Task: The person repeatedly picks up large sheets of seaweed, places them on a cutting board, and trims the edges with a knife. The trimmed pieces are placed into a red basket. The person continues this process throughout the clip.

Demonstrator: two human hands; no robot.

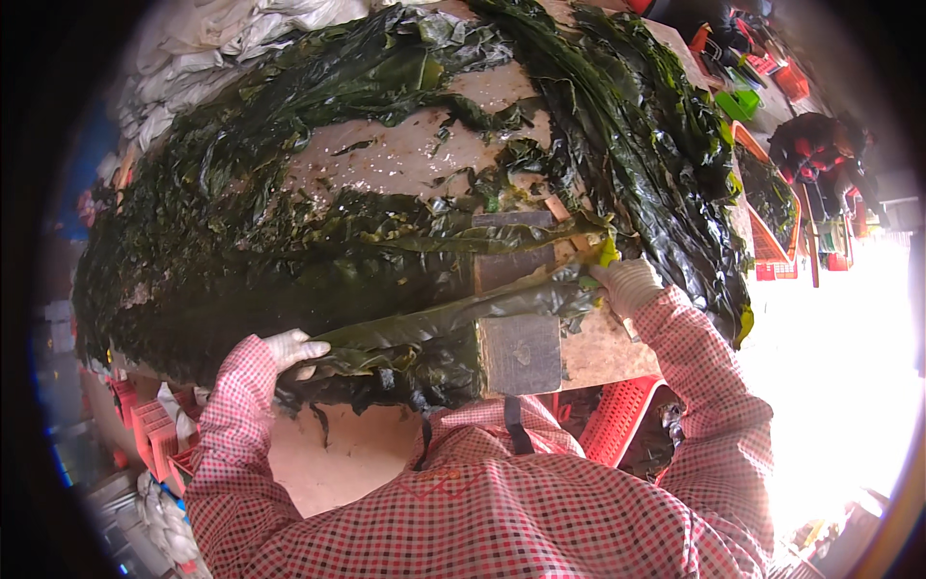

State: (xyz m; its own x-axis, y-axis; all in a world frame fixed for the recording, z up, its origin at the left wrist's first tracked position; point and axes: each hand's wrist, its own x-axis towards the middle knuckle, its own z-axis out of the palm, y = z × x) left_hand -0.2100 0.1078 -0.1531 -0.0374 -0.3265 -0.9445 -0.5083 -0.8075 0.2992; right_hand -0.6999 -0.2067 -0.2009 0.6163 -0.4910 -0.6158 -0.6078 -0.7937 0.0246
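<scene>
A long, flat kelp frond point(448, 315) stretches between my gloved hands across the near side of the work table point(608, 354). My left hand point(293, 351) pinches its left end by the table's front edge. At the frond's right end, next to a yellow-green piece, my right hand point(628, 286) is closed. A thin object sticks out below that hand, too small to identify. Beneath the frond runs a dark board strip point(519, 354). A second frond point(485, 239) lies just beyond, passing over the dark strip.
Heaps of wet kelp point(195, 210) cover the left side, with long fronds point(622, 137) draped on the right. White sacks point(181, 65) are piled behind. A red plastic crate point(618, 420) stands below the front edge. An orange basket point(767, 195) holds kelp near another person point(821, 148).
</scene>
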